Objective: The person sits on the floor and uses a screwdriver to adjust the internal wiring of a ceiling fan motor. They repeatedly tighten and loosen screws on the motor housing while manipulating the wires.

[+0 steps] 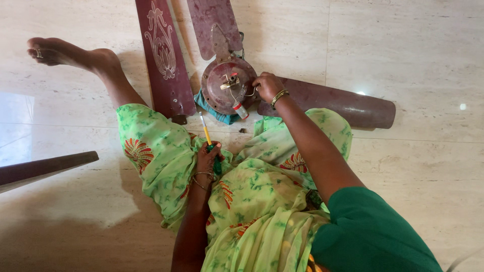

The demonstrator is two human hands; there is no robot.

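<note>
I sit on the floor with a maroon ceiling fan motor hub (222,88) lying in front of me on a teal cloth (218,113). My right hand (267,85) rests on the hub's right edge, fingers closed on its rim beside a thin wire. My left hand (209,158) lies on my lap and grips a screwdriver (206,133) with a green handle and yellow shaft, tip pointing toward the hub. A small red and white part (241,111) hangs at the hub's lower edge.
Maroon fan blades lie around the hub: a detached patterned one (164,55) to the left, one (214,22) above, one (343,103) to the right. Another blade (40,168) lies at far left. My bare foot (65,53) stretches over the marble floor (413,55).
</note>
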